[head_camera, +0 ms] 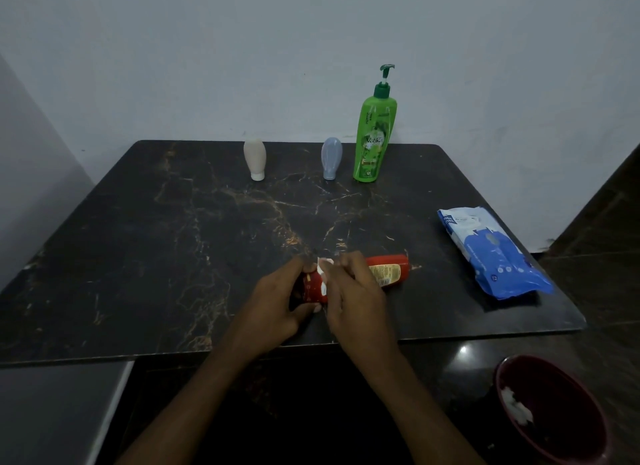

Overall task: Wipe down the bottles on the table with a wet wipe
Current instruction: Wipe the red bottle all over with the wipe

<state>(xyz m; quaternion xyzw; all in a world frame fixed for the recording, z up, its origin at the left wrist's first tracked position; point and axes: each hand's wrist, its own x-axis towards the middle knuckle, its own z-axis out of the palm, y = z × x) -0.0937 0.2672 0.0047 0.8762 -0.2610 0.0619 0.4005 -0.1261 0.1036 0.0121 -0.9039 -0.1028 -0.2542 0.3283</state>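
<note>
A red bottle (388, 268) lies sideways near the front of the dark marble table (173, 256). My left hand (277, 301) grips its cap end. My right hand (353, 294) is wrapped over the bottle's middle with a white wet wipe (323, 270) pinched against it; most of the wipe is hidden under my fingers. At the back of the table stand a beige squeeze bottle (255, 159), a grey-blue squeeze bottle (331, 158) and a tall green pump bottle (373, 135).
A blue and white pack of wet wipes (491, 253) lies on the table's right side. Below the table's front right corner sits a dark red bin (554, 412) with a crumpled white wipe inside. A pale wall stands behind the table.
</note>
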